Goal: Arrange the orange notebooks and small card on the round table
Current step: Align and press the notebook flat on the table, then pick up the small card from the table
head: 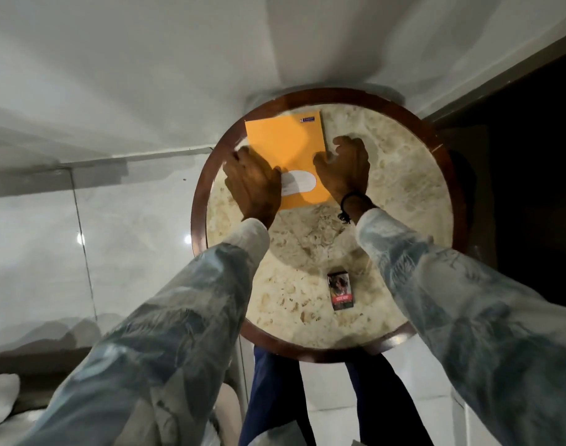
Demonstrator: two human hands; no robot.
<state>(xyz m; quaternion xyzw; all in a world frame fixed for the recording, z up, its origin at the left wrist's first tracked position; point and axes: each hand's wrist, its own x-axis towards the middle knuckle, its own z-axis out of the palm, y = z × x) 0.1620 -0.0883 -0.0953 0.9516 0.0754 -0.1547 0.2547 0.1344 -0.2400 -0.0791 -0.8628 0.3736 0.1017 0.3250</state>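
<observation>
An orange notebook (288,146) with a white oval label lies flat on the far left part of the round table (403,194), which has a marble top and a dark wooden rim. Only one orange cover shows; any notebook beneath it is hidden. My left hand (254,185) rests on the notebook's left edge, fingers over the cover. On the notebook's right edge sits my right hand (344,170), thumb on the cover and fingers curled beside it. A small dark card (340,291) with a red band lies alone near the table's front edge.
White curtains (146,75) hang behind the table. A glass panel (82,236) stands to the left and a dark wall (532,188) to the right. My legs (268,397) show below the table on a pale tiled floor.
</observation>
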